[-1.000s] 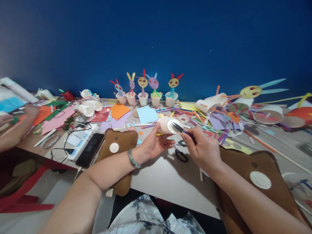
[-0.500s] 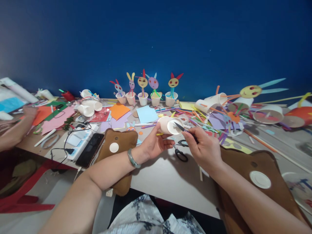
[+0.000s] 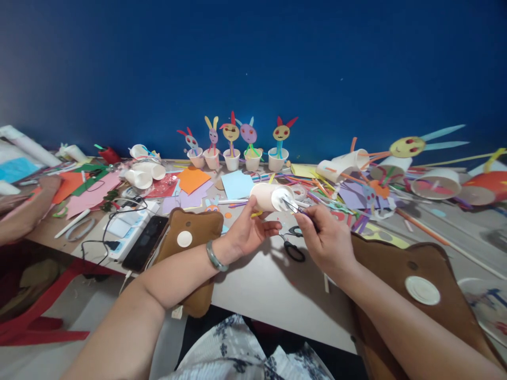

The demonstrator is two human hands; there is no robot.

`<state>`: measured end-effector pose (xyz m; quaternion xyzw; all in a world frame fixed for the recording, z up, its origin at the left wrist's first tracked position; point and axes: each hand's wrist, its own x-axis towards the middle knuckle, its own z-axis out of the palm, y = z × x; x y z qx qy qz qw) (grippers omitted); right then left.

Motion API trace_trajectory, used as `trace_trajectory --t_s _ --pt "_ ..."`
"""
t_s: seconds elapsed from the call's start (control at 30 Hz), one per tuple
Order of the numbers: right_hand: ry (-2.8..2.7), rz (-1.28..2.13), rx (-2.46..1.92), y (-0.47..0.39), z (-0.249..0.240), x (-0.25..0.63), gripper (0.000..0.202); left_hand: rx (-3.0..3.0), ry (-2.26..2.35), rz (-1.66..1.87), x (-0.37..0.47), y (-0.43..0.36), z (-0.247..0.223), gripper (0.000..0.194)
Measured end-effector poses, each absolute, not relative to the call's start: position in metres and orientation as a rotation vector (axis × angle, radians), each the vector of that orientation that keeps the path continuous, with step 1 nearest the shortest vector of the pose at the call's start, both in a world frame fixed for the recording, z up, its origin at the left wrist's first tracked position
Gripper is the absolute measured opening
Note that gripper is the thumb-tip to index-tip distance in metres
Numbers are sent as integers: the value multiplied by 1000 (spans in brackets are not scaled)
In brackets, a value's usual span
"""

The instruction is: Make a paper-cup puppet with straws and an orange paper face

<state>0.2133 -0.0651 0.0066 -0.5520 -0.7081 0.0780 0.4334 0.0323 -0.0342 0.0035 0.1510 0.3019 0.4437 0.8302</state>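
My left hand (image 3: 253,230), a bangle at its wrist, holds a white paper cup (image 3: 262,197) lying sideways, its round base facing right. In my right hand (image 3: 327,235) is a pair of small scissors (image 3: 298,210), gripped near the handles. Their tips touch the cup's base, and the blades look slightly apart. Below the cup, a second pair of scissors with black handles (image 3: 293,252) lies on the table.
Several cups with paper rabbit faces (image 3: 278,154) stand along the blue wall. Brown cushions (image 3: 386,269) lie at both sides. A phone (image 3: 146,244) and a power strip (image 3: 132,232) are left. Another person's hand (image 3: 49,184) is at far left.
The cup in my left hand has shifted slightly left. The scissors in my right hand have moved a little left and down, and their blades now show apart.
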Motion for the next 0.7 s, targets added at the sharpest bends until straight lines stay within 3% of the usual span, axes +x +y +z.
trace_trajectory --t_s 0.47,0.7 --pt "-1589 428 -1280 -67 7 203 47 316 552 993 35 -38 3 31" --pt "-1568 450 -1254 -67 8 202 49 352 560 985 35 -39 3 36"
